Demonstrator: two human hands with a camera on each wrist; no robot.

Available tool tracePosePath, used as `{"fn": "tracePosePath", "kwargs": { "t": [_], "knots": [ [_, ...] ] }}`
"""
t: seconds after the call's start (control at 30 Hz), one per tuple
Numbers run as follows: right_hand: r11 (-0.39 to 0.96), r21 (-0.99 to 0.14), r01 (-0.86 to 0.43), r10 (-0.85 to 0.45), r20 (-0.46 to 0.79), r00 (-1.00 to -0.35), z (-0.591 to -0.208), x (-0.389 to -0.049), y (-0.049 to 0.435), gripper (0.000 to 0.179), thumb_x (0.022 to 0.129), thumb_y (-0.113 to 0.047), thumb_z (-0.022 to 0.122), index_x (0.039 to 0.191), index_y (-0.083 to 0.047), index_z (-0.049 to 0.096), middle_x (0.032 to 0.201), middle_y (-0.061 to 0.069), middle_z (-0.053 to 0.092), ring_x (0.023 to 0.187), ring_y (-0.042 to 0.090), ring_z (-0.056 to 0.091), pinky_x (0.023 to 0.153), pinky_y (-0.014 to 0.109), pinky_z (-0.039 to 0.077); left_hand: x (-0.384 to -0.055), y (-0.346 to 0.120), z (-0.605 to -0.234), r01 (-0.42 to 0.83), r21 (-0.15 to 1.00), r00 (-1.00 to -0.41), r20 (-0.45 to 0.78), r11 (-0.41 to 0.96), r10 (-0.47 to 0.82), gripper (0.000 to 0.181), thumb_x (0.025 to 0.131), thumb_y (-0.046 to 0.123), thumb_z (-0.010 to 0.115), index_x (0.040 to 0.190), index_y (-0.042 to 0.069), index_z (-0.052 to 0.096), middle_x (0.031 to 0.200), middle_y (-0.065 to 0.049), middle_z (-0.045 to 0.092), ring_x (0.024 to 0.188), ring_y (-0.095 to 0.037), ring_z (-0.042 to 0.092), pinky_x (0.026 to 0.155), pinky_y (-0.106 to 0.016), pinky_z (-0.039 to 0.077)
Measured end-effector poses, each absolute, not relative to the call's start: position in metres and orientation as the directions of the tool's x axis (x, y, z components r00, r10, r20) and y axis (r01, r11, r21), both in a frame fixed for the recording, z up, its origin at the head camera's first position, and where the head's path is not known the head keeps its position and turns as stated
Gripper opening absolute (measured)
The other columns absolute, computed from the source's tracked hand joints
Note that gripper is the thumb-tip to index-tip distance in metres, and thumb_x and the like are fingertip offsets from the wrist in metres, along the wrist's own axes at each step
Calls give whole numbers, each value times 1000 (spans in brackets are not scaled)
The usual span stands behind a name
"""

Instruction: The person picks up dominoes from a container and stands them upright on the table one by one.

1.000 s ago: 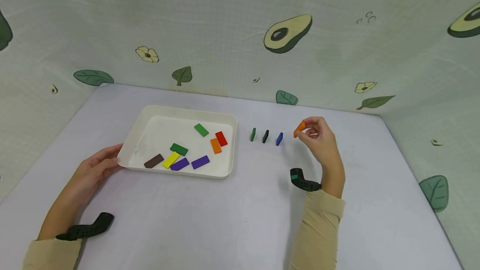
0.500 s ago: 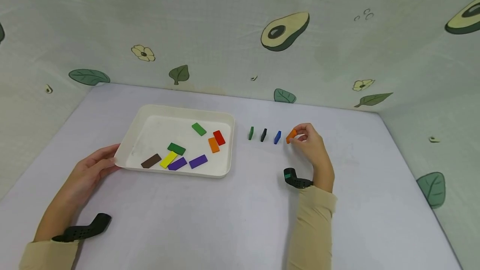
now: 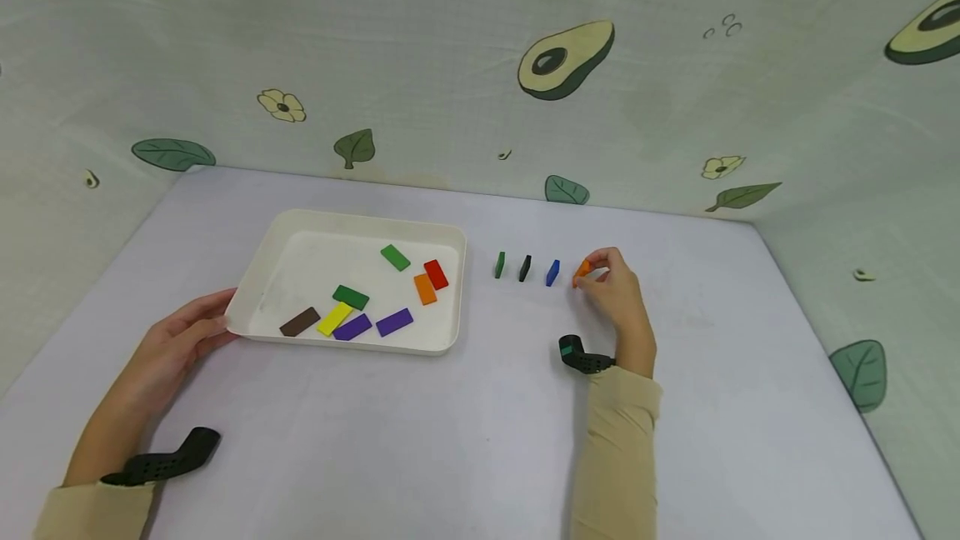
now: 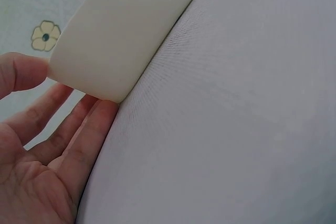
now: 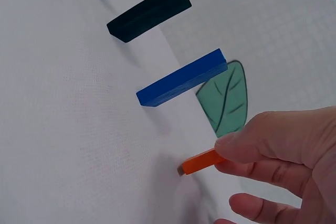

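Observation:
My right hand (image 3: 621, 290) pinches an orange domino block (image 5: 198, 163) between thumb and fingers. The block stands on edge at the right end of a row, its upper part covered by the fingertips. Left of it, upright and spaced apart, come a blue domino (image 5: 181, 80), a black domino (image 5: 149, 13) and a green domino (image 3: 500, 265). At the white tray's (image 3: 348, 222) near left corner, my left hand (image 3: 180, 344) holds on, thumb at the rim and fingers against the outer wall, as the left wrist view shows.
Inside the tray several dominoes lie flat, among them a brown one (image 3: 300, 322), a yellow one (image 3: 334, 319), a purple one (image 3: 394, 322) and a red one (image 3: 437, 274). A patterned cloth (image 3: 420, 40) hangs behind the white table (image 3: 420, 440).
The right hand has brought the orange domino left and down, beside the blue one at the row's end. The left hand stays at the tray. The head view has shifted slightly.

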State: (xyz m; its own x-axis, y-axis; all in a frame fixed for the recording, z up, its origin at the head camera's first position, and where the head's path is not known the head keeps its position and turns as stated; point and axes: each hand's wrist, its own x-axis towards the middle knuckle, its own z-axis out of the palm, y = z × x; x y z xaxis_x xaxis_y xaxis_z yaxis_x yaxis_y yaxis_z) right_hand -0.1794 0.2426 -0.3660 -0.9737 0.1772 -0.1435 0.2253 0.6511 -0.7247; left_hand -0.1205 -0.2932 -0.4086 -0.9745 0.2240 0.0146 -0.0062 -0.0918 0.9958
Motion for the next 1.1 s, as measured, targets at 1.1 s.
{"fn": "tracePosePath", "kwargs": {
  "t": [1.1],
  "knots": [
    [668,-694,269,169,-211,-963,-363,-176,248,38,87,-16,62,118,-2,44,120,16,49,87,23,43,70,27,36,-122,-293,-413,-15,994,-979,8,-108,204,35,96,2,45,130,10,52,123,13,57,102,1,60,82,-11,50]
  ]
}}
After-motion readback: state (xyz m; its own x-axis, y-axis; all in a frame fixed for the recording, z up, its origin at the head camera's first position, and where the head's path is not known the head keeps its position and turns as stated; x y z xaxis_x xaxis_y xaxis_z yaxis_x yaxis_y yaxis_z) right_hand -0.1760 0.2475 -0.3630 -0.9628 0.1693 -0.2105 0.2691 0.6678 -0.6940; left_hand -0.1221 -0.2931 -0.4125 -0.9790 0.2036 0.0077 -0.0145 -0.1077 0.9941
